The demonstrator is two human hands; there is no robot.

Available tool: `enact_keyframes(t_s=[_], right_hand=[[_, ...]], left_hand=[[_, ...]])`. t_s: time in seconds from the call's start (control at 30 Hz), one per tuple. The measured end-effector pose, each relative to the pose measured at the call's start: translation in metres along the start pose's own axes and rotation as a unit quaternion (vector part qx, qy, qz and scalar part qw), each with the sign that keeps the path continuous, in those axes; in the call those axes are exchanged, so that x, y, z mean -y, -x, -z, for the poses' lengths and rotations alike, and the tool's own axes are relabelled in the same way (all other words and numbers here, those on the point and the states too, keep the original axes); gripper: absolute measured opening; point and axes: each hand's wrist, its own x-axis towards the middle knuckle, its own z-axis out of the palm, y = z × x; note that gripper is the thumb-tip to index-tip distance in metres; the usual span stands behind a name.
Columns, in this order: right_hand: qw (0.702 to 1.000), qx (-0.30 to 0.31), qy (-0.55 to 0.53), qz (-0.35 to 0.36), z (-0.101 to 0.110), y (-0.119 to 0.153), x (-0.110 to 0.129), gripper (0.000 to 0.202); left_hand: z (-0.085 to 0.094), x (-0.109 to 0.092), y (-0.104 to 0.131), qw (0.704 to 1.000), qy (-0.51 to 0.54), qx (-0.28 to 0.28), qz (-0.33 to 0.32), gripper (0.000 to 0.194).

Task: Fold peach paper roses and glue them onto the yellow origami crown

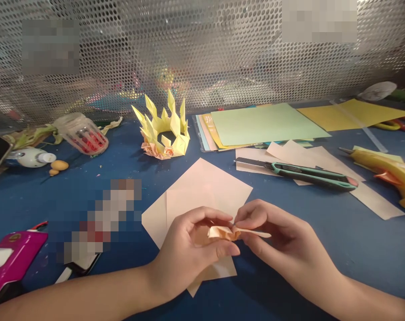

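A small folded peach paper piece (219, 232) is held between both hands above the blue table. My left hand (196, 249) has its thumb below and its fingers above the piece's left part. My right hand (279, 236) pinches the other end, where a flat tip sticks out to the right. Under and behind the hands lie pale pink paper sheets (202, 191). Beyond them stands a yellow folded-paper crown (180, 143) with peach paper flowers along its lower front.
Colored paper sheets (266, 125) are stacked at the back. A utility knife (309, 174) rests on pink strips, with a yellow glue gun (386, 169) to its right. At left are a jar (82, 133), a white bottle (30, 157) and a magenta object (18, 258).
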Motion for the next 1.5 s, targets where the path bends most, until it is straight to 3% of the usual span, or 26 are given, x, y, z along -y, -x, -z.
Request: enact_keyframes(t_s=[0.13, 0.27, 0.4, 0.67, 1.23, 1.5], right_hand=[[0.993, 0.008, 0.076, 0.086, -0.0002, 0.0001, 0.0016, 0.021], [0.98, 0.019, 0.127, 0.154, 0.0022, -0.0004, 0.0059, 0.018], [0.973, 0.018, 0.142, 0.179, 0.0048, 0.0008, 0.0058, 0.017], [0.973, 0.022, 0.129, 0.19, 0.0052, 0.0047, 0.0067, 0.039], [0.984, 0.001, 0.112, 0.135, 0.0041, 0.0005, 0.0077, 0.037], [0.994, -0.002, 0.053, 0.099, 0.0048, 0.0005, 0.0061, 0.021]], left_hand=[[-0.0027, 0.0017, 0.0022, 0.993, -0.091, -0.017, -0.067, 0.022], [-0.0055, 0.0028, 0.0045, 0.997, -0.039, -0.001, -0.072, 0.013], [-0.0062, 0.0032, 0.0078, 0.996, -0.028, -0.002, -0.085, 0.009], [-0.0064, 0.0017, 0.0092, 0.984, -0.082, -0.06, -0.146, 0.009], [-0.0043, 0.0007, 0.0044, 0.99, -0.059, -0.059, -0.11, 0.022], [-0.0036, 0.0016, 0.0042, 0.994, -0.011, -0.03, -0.109, 0.023]])
